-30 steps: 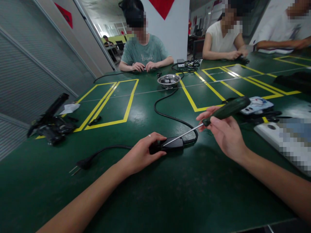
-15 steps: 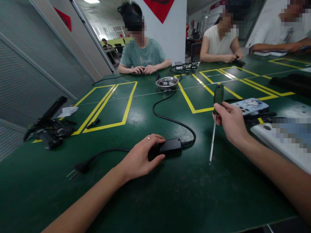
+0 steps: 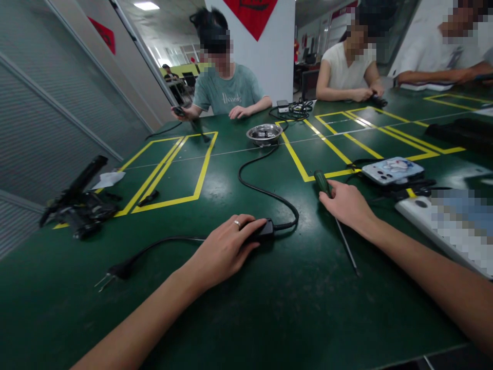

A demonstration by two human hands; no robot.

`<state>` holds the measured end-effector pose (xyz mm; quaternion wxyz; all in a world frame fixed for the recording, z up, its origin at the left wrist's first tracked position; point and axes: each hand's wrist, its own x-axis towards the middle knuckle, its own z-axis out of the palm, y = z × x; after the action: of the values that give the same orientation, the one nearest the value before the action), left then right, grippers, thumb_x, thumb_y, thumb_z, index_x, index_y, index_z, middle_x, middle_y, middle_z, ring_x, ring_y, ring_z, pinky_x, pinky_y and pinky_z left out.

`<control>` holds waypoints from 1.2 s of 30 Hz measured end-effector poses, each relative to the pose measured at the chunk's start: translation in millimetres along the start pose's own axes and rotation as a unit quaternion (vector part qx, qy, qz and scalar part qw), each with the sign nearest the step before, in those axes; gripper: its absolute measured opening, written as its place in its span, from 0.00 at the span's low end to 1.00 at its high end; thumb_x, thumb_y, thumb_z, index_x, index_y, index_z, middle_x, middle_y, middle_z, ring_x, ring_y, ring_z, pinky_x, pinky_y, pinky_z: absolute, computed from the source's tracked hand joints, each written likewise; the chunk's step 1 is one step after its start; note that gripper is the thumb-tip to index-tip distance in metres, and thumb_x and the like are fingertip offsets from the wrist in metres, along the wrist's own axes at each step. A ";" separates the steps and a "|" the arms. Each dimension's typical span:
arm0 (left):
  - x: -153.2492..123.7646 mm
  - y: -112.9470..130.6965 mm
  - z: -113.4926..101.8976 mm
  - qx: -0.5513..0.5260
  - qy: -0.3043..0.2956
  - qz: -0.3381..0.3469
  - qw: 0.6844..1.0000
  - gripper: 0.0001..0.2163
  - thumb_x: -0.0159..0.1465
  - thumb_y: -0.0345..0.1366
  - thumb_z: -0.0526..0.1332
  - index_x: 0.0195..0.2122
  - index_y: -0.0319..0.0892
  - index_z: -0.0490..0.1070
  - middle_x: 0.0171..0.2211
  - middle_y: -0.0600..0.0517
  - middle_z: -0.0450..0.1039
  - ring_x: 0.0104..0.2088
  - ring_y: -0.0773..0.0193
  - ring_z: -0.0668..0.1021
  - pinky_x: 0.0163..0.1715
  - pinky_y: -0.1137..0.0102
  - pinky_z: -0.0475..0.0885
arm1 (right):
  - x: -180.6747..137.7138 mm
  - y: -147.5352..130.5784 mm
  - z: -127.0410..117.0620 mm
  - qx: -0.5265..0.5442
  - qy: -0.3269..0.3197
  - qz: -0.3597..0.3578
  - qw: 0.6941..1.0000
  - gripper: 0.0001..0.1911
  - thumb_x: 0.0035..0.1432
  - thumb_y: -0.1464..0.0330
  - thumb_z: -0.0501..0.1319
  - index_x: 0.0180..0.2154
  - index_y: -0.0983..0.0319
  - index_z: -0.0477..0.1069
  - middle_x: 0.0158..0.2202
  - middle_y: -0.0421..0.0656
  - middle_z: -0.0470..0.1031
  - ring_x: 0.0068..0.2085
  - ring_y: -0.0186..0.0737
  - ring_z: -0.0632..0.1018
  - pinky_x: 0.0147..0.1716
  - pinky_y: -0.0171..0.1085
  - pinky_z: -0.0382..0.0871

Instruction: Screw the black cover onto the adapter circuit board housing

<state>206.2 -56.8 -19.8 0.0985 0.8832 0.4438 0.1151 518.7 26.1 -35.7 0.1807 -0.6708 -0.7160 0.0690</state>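
Observation:
My left hand (image 3: 225, 249) is closed over a small black power adapter box (image 3: 266, 231) lying on the green table, hiding its left part. A black cord runs left from under the hand to a two-pin plug (image 3: 121, 269); another cord curves from the box's right end toward a shiny metal bowl (image 3: 252, 137) with small dark items in it. To the right, my right hand (image 3: 348, 205) grips the lower part of a screwdriver's dark green handle (image 3: 320, 181). The metal shaft slants down toward me, its tip low near the tabletop.
A phone in a patterned case (image 3: 393, 169) and a white device (image 3: 435, 226) lie on the right. Black parts (image 3: 79, 210) are piled at the left, near white paper (image 3: 110, 179). Across the table (image 3: 246, 318), marked with yellow tape, sit several people.
My right hand has lowered and moved left, and the screwdriver's tip has swung to the right. The adapter has shifted slightly left with my left hand. A person opposite has lifted one hand.

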 end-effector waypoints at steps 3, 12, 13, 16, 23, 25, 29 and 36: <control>-10.4 -31.0 -22.0 0.034 0.029 -0.037 0.998 0.22 0.68 0.38 0.54 0.64 0.48 0.56 0.56 0.44 0.63 0.52 0.53 0.71 0.54 0.55 0.68 | -0.7 0.8 2.3 -0.011 -0.013 -0.003 1.000 0.17 0.60 0.58 0.52 0.40 0.60 0.73 0.29 0.48 0.76 0.30 0.47 0.75 0.27 0.39 0.59; -49.7 -138.5 -66.0 0.133 0.090 -0.244 0.956 0.23 0.69 0.43 0.51 0.63 0.40 0.56 0.55 0.46 0.65 0.53 0.53 0.70 0.57 0.58 0.63 | -1.3 2.2 3.0 -0.035 -0.026 0.006 0.999 0.19 0.60 0.59 0.51 0.43 0.61 0.73 0.31 0.50 0.77 0.34 0.51 0.78 0.30 0.41 0.62; -52.5 -145.5 -64.2 0.124 0.086 -0.255 0.955 0.23 0.70 0.43 0.51 0.63 0.39 0.57 0.55 0.46 0.66 0.53 0.53 0.70 0.58 0.58 0.63 | -1.6 2.1 2.8 -0.045 -0.028 0.011 0.999 0.19 0.61 0.59 0.51 0.43 0.62 0.73 0.32 0.51 0.77 0.34 0.52 0.78 0.30 0.41 0.62; -55.7 -157.1 -56.3 0.094 0.055 -0.257 0.960 0.24 0.69 0.45 0.51 0.62 0.37 0.59 0.55 0.46 0.68 0.52 0.53 0.71 0.57 0.59 0.64 | -2.5 0.5 0.6 -0.074 -0.040 0.029 0.996 0.21 0.61 0.59 0.50 0.47 0.65 0.71 0.34 0.54 0.77 0.35 0.53 0.79 0.29 0.42 0.62; -54.4 -152.0 -56.8 0.096 0.070 -0.256 0.959 0.24 0.70 0.48 0.49 0.61 0.38 0.59 0.56 0.48 0.66 0.54 0.55 0.69 0.58 0.61 0.63 | -5.7 -4.1 -7.2 -0.101 -0.066 0.039 0.992 0.26 0.62 0.59 0.48 0.53 0.69 0.68 0.36 0.59 0.77 0.36 0.58 0.79 0.31 0.46 0.66; -55.0 -148.8 -59.6 0.100 0.081 -0.261 0.957 0.23 0.71 0.48 0.47 0.62 0.39 0.58 0.56 0.48 0.65 0.55 0.55 0.69 0.57 0.62 0.65 | -6.9 -3.9 -7.0 -0.102 -0.072 0.036 0.992 0.25 0.63 0.59 0.47 0.51 0.70 0.68 0.36 0.60 0.77 0.36 0.59 0.79 0.31 0.48 0.67; -54.7 -142.6 -60.4 0.123 0.116 -0.264 0.949 0.25 0.71 0.49 0.47 0.62 0.37 0.57 0.55 0.47 0.65 0.53 0.53 0.70 0.54 0.61 0.66 | -7.8 -6.6 -10.8 -0.118 -0.065 0.036 0.990 0.26 0.65 0.58 0.46 0.48 0.72 0.70 0.34 0.61 0.76 0.35 0.61 0.79 0.31 0.50 0.68; -41.8 -124.4 -50.6 0.144 0.131 -0.212 0.958 0.21 0.70 0.45 0.52 0.60 0.39 0.62 0.52 0.47 0.67 0.52 0.55 0.70 0.56 0.63 0.64 | -64.4 -32.2 -21.9 0.089 0.123 -0.176 0.973 0.28 0.64 0.58 0.53 0.63 0.61 0.59 0.42 0.52 0.76 0.41 0.51 0.78 0.41 0.48 0.70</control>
<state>72.5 -13.9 -10.7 -0.0669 0.7505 0.6421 0.1413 498.5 -43.4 -15.2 0.3353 -0.5184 -0.7864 0.0166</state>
